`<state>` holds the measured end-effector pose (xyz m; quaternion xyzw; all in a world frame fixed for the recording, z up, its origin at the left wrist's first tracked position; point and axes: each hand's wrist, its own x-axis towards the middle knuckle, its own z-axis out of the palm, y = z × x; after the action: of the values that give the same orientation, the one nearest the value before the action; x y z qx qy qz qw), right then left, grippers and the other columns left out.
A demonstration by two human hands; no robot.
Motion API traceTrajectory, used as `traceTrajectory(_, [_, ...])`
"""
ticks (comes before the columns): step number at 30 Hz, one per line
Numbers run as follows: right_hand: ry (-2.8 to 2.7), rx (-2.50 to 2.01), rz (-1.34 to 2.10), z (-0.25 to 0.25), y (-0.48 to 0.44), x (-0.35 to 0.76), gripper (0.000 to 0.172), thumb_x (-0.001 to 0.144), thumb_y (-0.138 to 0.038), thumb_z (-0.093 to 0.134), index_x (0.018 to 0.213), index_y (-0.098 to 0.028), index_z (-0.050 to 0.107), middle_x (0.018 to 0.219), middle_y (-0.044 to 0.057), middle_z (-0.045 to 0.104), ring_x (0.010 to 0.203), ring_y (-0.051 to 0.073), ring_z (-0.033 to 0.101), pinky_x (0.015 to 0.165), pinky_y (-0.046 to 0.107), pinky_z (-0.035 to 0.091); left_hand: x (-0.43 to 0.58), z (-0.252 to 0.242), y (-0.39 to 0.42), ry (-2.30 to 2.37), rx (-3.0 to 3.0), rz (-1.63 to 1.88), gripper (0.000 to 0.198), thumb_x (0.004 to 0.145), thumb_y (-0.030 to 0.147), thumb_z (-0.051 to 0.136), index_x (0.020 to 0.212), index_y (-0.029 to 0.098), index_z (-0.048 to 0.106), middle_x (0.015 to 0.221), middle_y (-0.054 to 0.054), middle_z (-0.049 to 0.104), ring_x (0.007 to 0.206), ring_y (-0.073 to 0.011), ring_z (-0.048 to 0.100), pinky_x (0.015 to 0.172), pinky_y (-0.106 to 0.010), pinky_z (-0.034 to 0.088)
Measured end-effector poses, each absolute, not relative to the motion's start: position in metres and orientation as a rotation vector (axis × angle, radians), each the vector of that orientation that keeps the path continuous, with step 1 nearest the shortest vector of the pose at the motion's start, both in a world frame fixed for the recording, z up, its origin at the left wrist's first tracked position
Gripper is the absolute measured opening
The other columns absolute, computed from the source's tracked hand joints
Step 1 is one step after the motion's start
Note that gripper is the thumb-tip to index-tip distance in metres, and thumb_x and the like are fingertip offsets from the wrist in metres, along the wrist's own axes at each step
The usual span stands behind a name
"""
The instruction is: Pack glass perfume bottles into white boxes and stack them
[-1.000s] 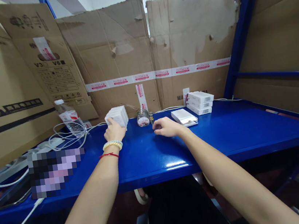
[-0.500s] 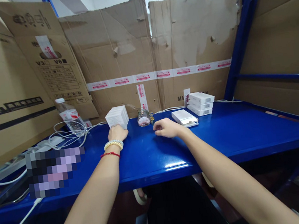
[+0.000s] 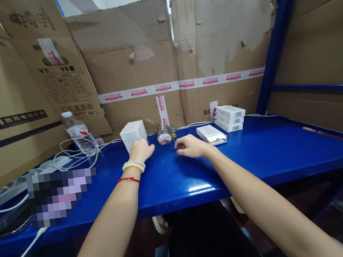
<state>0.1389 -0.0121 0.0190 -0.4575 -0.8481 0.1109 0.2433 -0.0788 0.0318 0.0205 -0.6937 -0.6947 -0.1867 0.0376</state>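
My left hand (image 3: 141, 151), with a bead bracelet and a red string at the wrist, rests on the blue table (image 3: 257, 155) against the foot of a stack of white boxes (image 3: 132, 132). Its thumb points right and its fingers are hidden behind the back of the hand. My right hand (image 3: 189, 146) lies on the table with its fingers curled down, just in front of a small glass jar (image 3: 164, 134). What is under its fingertips does not show. A flat white box (image 3: 210, 134) lies to its right.
Stacked white boxes (image 3: 229, 117) stand at the back right. At the left are a water bottle (image 3: 79, 134), white cables (image 3: 77, 155), a power strip and a dark phone (image 3: 7, 224). Cardboard sheets (image 3: 137, 61) wall the table, and blue rack posts rise at the right.
My left hand has come down off the top of the white box stack and slid a little right along its foot. The right hand has hardly moved.
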Motion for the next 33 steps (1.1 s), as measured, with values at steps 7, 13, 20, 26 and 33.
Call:
traceTrajectory(7, [-1.964,-1.148,0.048,0.024,-0.008,0.145,0.017,0.07,-0.016,0.053,0.077,-0.017,0.069,0.081,0.004,0.071,0.078,0.017,0.064,0.076,0.026,0.046,-0.074,0.011,0.035,-1.805,-2.466,-0.539,0.034,0.076,0.032,0.053,0.102,0.015,0.066,0.106,-0.015,0.07,0.097,-0.0291,0.066,0.084,-0.035,0.05])
traceTrajectory(13, [-1.418,-1.435,-0.225,0.041,0.023,0.219,0.024,0.067,-0.019,0.052,0.087,-0.016,0.066,0.092,0.009,0.066,0.09,0.023,0.059,0.088,0.036,0.044,-0.074,0.01,0.032,-1.768,-2.584,-0.342,0.035,0.077,0.034,0.053,0.103,0.016,0.066,0.11,-0.013,0.069,0.101,-0.0284,0.065,0.083,-0.034,0.05])
traceTrajectory(20, [-0.971,-1.946,-0.233,0.039,0.04,0.308,0.07,0.058,-0.039,0.074,0.119,-0.012,0.051,0.13,0.025,0.042,0.12,0.037,0.038,0.096,0.045,0.034,-0.07,0.01,0.034,-1.73,-2.594,-0.25,0.035,0.076,0.035,0.052,0.103,0.016,0.066,0.111,-0.013,0.068,0.102,-0.0291,0.064,0.083,-0.035,0.05])
traceTrajectory(26, [-1.044,-2.089,-0.039,0.029,0.051,0.337,0.07,0.062,-0.052,0.074,0.117,-0.013,0.057,0.12,0.025,0.051,0.119,0.037,0.046,0.09,0.044,0.038,-0.069,0.01,0.033,-1.744,-2.603,-0.298,0.033,0.075,0.036,0.053,0.098,0.017,0.068,0.108,-0.013,0.069,0.097,-0.0289,0.065,0.08,-0.034,0.05])
traceTrajectory(33, [-0.951,-1.878,-0.124,0.039,0.041,0.321,0.063,0.063,-0.048,0.073,0.115,-0.015,0.06,0.114,0.019,0.058,0.112,0.032,0.055,0.092,0.042,0.042,-0.071,0.008,0.035,-1.826,-2.606,-0.46,0.028,0.071,0.032,0.058,0.093,0.019,0.069,0.101,-0.012,0.071,0.093,-0.028,0.065,0.078,-0.033,0.049])
